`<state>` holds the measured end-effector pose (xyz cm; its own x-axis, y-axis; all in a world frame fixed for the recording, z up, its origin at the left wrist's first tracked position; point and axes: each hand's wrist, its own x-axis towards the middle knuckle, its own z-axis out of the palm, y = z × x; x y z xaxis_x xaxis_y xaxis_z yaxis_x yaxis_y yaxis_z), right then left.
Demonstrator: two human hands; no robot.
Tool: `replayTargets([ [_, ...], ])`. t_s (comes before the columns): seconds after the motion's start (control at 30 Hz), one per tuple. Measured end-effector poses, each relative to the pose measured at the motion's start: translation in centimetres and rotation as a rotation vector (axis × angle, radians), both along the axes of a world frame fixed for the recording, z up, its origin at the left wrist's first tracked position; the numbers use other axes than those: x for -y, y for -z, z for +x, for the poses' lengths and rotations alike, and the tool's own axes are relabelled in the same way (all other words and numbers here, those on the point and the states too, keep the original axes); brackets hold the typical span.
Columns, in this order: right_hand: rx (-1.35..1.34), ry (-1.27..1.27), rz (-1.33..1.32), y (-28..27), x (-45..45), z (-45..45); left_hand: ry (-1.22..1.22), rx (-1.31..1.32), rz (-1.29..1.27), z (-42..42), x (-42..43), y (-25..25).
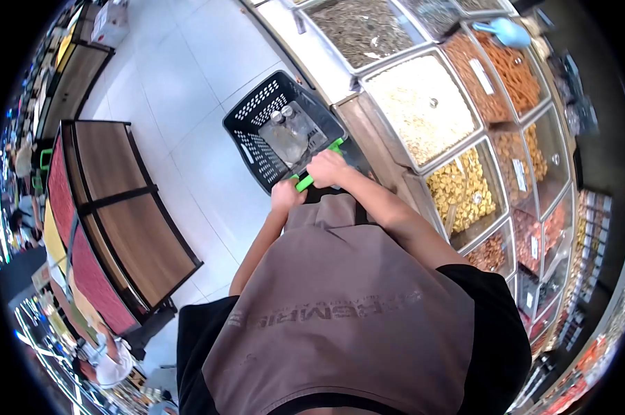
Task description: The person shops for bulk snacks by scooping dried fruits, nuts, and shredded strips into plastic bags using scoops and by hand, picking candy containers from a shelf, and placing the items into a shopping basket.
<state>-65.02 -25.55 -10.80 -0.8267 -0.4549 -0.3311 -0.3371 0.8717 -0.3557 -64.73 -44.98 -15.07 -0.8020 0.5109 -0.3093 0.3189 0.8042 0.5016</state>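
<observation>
Both of my hands are closed on the green handle (304,182) of a black shopping basket (249,116) in front of my body. My left hand (285,196) grips the handle's lower left end, at the basket's near edge. Further up and to the right, my right hand (328,169) is wrapped round the same handle. Inside the basket lie clear items (290,142), which look like bottles or packaging; their exact kind cannot be made out.
Clear bulk-food bins (423,104) line the right side, with a blue scoop (503,32) on top. A wooden display stand (129,214) is at the left. Other people, one in a white top (114,366), are at the lower left. Pale floor tiles (181,83) run between.
</observation>
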Motion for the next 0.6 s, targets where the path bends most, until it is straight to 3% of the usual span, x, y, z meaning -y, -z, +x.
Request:
replayTargets([
  [0.17, 0.078, 0.003, 0.09, 0.0, 2.0, -2.3, -0.038, -0.059, 0.046, -1.7, 1.7, 0.2],
  [0.37, 0.096, 0.05, 0.183, 0.5, 4.5, -6.7, 0.13, 0.154, 0.008, -8.2, 4.2, 0.1],
  [0.6, 0.0, 0.131, 0.204, 0.7, 6.5, -10.9, 0.151, 0.21, 0.106, -13.3, 6.0, 0.3],
])
